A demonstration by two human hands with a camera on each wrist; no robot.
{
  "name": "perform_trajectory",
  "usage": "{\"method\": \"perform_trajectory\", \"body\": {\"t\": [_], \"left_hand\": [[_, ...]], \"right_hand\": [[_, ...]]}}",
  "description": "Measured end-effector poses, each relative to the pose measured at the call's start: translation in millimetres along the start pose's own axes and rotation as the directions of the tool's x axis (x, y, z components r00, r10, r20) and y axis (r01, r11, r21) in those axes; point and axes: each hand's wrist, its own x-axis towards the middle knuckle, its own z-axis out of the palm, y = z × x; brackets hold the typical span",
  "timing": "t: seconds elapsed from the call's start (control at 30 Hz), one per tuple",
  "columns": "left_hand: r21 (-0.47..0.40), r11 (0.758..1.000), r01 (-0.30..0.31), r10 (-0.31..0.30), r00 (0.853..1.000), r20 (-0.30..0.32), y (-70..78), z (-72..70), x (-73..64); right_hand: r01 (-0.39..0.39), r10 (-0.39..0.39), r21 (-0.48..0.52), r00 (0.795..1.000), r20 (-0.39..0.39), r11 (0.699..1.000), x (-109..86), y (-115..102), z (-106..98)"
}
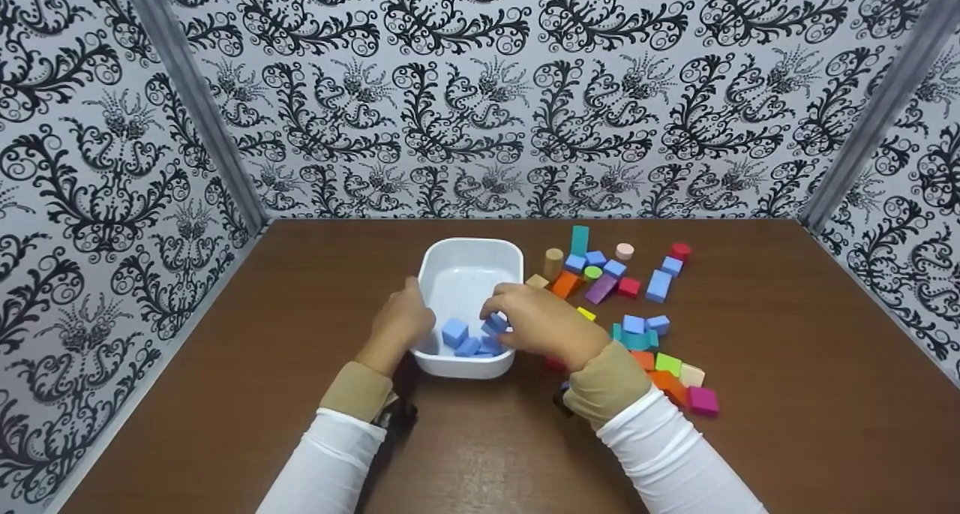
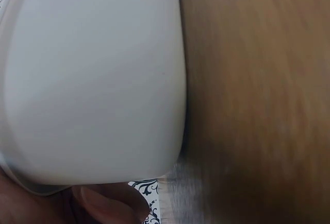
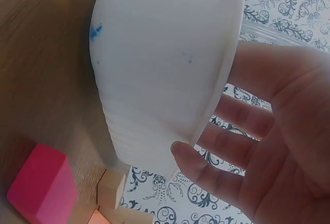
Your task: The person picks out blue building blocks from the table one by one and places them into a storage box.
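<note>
A white plastic tub (image 1: pixel 471 245) stands on the table, with several blue blocks (image 1: pixel 454 332) at its near end. My left hand (image 1: pixel 403 320) grips the tub's left rim; in the left wrist view its fingers (image 2: pixel 111 203) curl at the tub's edge. Reaching over the right rim, my right hand (image 1: pixel 551 323) pinches a blue block (image 1: pixel 495 324) between thumb and fingers, low inside the tub. From the right wrist, the tub wall (image 3: pixel 160 69) hides that block and the fingertips inside, while other fingers (image 3: pixel 221 180) of the right hand (image 3: pixel 278 126) show outside the rim.
Right of the tub lie loose wooden blocks, among them a purple block (image 1: pixel 601 288), a teal block (image 1: pixel 580 240), a red cylinder (image 1: pixel 680 252) and a magenta block (image 1: pixel 703 401). Several blue blocks (image 1: pixel 659 285) lie among them. Patterned walls (image 1: pixel 480 94) enclose the brown table (image 1: pixel 787 334).
</note>
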Motion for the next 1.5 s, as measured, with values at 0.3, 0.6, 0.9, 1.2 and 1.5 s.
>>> {"method": "perform_trajectory", "body": {"t": [0.3, 0.6, 0.9, 1.2, 1.5], "left_hand": [[-0.002, 1.0, -0.008, 0.008, 1.0, 0.003, -0.6, 0.5, 0.6], [-0.005, 1.0, -0.007, 0.007, 1.0, 0.003, -0.7, 0.8, 1.4], [-0.002, 1.0, 0.008, -0.007, 1.0, 0.007, -0.4, 0.7, 1.6], [0.021, 1.0, 0.003, -0.003, 1.0, -0.001, 1.6, -0.5, -1.0], [0.015, 1.0, 0.01, -0.01, 1.0, 0.012, 1.3, 0.7, 1.0]], "right_hand": [[-0.023, 0.023, -0.001, 1.0, 0.008, 1.0, -0.1, -1, -1], [-0.01, 0.01, -0.007, 1.0, -0.002, 1.0, -0.4, -1, -1], [0.006, -0.006, 0.001, 1.0, -0.01, 1.0, 0.1, 0, 0], [0.002, -0.002, 0.004, 1.0, -0.021, 1.0, -1.9, -3, -3], [0.004, -0.005, -0.014, 0.999, -0.053, 1.0, -6.2, -4, -17]]}}
